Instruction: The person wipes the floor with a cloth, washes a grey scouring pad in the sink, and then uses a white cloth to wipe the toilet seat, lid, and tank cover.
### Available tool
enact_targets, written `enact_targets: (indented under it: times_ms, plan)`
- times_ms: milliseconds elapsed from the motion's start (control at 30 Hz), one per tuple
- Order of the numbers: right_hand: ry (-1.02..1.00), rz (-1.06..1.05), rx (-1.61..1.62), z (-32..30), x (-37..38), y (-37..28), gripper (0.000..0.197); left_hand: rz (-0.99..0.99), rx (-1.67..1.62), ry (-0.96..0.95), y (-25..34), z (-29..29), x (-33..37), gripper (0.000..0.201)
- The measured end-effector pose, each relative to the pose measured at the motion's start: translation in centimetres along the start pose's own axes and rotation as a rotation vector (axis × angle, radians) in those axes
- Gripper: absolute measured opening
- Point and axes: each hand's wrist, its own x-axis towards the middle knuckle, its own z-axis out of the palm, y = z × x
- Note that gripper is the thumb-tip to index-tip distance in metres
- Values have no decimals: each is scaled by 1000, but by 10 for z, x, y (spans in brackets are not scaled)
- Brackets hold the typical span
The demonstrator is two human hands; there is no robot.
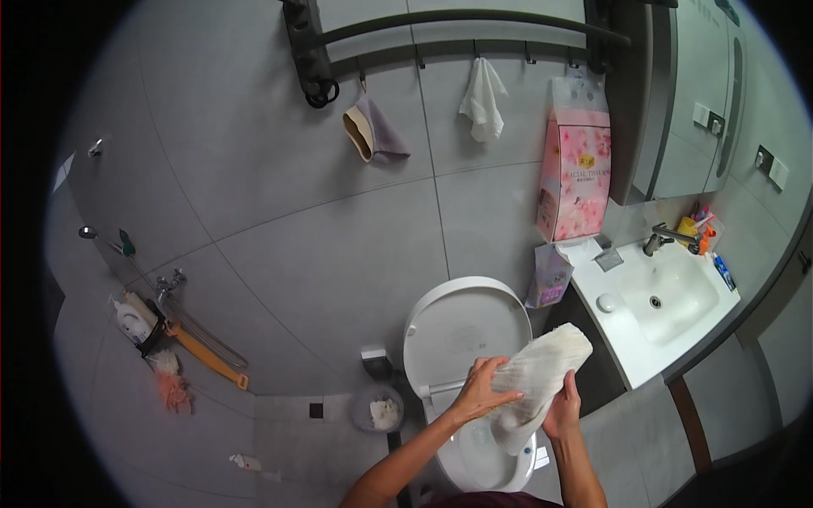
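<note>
A folded white cloth [542, 372] with a crinkled weave is stretched between my two hands, slanting from upper right to lower left. My left hand [487, 391] grips its left side, thumb laid across the front and the other fingers partly behind it. On the lower right edge, my right hand [563, 411] holds the cloth with the thumb up, its remaining fingers mostly hidden. Below the cloth is a white toilet [474, 457], its lid [466, 330] raised against the wall. The cloth covers part of the bowl and seat.
To the right stands a white washbasin [610, 330] with a dark tap [656, 241]. A pink tissue pack [578, 178] hangs above its left end. A waste bin [360, 415] sits left of the toilet. Overhead is a black towel rack [474, 15] with hooks.
</note>
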Motion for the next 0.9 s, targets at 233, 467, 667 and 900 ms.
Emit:
enact_targets:
  times_ms: [233,467,667,900]
  plan:
    - [-1,60,-114,-13,4,-8,51,50,-92,-66,-12,-19,21,25]
    - [316,-149,-1218,-77,7,-23,55,210,218,-35,56,-35,31,20]
    - [-419,-345,-1625,11,13,-58,98,361,424,-394,99,-41,25,18]
    - [-788,438,-1454,37,44,-67,50,369,362,-491,114,-66,47,17]
